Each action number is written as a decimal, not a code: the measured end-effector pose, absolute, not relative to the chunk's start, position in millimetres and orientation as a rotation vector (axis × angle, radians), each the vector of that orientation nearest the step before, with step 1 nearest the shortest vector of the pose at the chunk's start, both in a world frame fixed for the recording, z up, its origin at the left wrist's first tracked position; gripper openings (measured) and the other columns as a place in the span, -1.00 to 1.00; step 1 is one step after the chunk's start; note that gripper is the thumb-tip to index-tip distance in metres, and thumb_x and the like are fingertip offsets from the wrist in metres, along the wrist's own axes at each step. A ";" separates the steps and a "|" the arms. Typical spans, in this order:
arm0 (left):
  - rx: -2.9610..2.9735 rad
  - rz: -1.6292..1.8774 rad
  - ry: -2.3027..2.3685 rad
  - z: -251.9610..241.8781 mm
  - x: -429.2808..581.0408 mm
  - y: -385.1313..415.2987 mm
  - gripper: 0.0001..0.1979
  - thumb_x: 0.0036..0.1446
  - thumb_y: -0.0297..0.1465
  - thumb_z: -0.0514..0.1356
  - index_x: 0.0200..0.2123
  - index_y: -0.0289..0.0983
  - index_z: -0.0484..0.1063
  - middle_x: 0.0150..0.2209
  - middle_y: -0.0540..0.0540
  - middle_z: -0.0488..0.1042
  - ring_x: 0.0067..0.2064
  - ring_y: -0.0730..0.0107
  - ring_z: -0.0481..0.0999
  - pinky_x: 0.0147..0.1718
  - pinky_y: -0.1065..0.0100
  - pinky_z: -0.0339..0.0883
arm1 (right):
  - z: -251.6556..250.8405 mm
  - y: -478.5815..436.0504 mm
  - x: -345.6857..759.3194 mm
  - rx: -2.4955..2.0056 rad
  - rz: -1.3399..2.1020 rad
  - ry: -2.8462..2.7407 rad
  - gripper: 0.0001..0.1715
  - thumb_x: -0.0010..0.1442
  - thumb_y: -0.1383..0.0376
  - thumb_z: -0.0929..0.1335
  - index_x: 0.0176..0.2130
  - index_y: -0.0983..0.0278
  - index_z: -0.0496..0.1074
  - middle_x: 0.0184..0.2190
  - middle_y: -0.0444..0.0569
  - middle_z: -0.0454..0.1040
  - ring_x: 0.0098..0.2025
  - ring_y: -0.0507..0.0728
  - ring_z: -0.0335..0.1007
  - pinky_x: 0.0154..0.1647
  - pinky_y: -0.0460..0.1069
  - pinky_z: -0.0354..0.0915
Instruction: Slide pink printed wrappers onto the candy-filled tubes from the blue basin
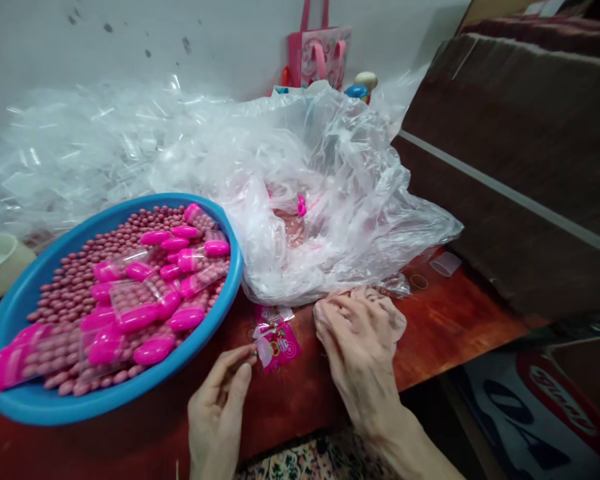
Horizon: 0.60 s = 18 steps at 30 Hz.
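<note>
head view: pink printed packet (288, 348), lower centre, probably light and slippery, best taken by an edge; my left hand (218, 399) nearly pinches beside it, hold unclear; my right hand (361, 341) covers pale cut-outs (398, 321), grip hidden.

Large letters (527, 430), apparently "OA", mark a white package (500, 447).
</note>
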<state>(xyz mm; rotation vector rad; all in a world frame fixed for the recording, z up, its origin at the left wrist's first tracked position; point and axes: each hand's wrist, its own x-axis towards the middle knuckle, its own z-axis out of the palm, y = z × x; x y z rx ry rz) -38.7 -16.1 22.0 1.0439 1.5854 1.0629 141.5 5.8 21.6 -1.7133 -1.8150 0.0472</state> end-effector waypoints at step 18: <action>2.183 0.890 1.827 -18.6 -41.1 -25.5 -0.76 0.14 -0.43 0.10 -0.12 -0.36 0.39 -0.05 -0.31 0.43 0.09 0.03 0.26 -0.01 0.00 0.27 | -9.1 8.7 135.5 -1.120 0.531 -2.210 -0.62 0.20 0.54 0.20 -0.06 0.33 0.42 -0.07 0.06 0.47 -0.02 0.14 0.35 -0.01 0.02 0.36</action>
